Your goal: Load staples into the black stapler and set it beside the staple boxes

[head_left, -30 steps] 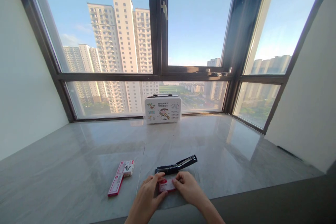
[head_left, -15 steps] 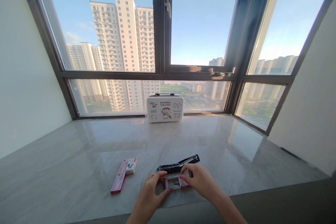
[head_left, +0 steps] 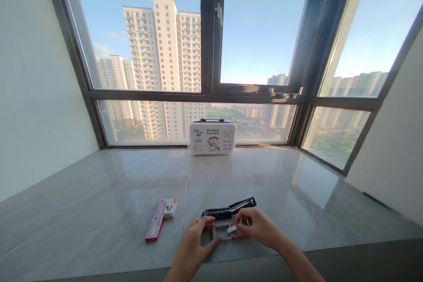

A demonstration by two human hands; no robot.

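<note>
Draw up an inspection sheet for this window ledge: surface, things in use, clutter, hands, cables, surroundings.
Surface: grey marbled ledge.
Job's things: open rectangular pink-and-white box; black stapler with metal parts, opened out, just beyond it.
Clutter: small rectangular pink-and-white cardboard boxes, grouped to the left.
Grips: left hand spans the open box's left end, thumb and fingers; right hand is at a small white piece, hold unclear.
Cables: nothing seen.
Surroundings: white rectangular case, cartoon-printed, upright before a dark-framed window; pale tower blocks outside.

The left hand [head_left: 196,241] and right hand [head_left: 259,228] are showing bare and slim-fingered, the wrists [head_left: 278,241] and forearms [head_left: 300,261] uncovered too.
</note>
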